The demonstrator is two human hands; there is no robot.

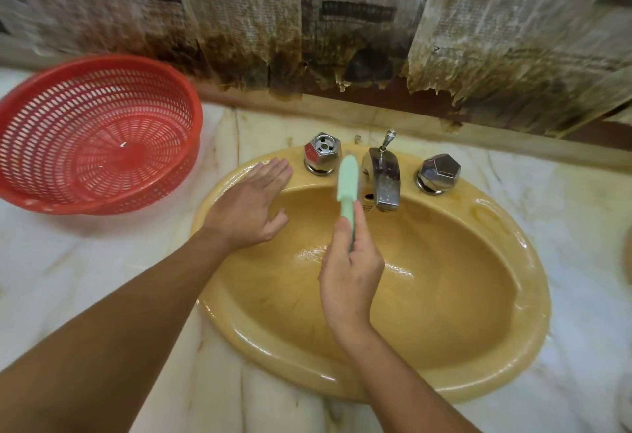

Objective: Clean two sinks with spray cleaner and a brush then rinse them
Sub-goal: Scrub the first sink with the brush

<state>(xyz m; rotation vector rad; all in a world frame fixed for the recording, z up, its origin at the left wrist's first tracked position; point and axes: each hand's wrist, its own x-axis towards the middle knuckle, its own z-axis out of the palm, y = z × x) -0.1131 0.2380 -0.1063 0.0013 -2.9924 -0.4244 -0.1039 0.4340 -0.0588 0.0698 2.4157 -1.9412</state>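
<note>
My left hand (251, 208) lies flat on the back left rim of the yellow sink (461, 296). Its fingers are straight and close together, and the thumb stands apart over the bowl. Just beyond those fingertips is the left tap knob (322, 152), and well off to their left a red plastic basket (95, 135) sits tilted on the marble counter (68, 278).

My right hand (349, 272) hovers over the middle of the bowl, its fingers curled round the handle of the pale green brush (347, 186), with the thumb laid along it. The brush head points away from me, blurred, and lies between the left knob and the metal spout (384, 176). I cannot tell whether it touches either. The right knob (439, 172) is past the spout, well to the right of my fingers. Water glistens in the bowl just beside my right knuckles. Stained, torn newspaper (342, 22) covers the wall behind the taps.
</note>
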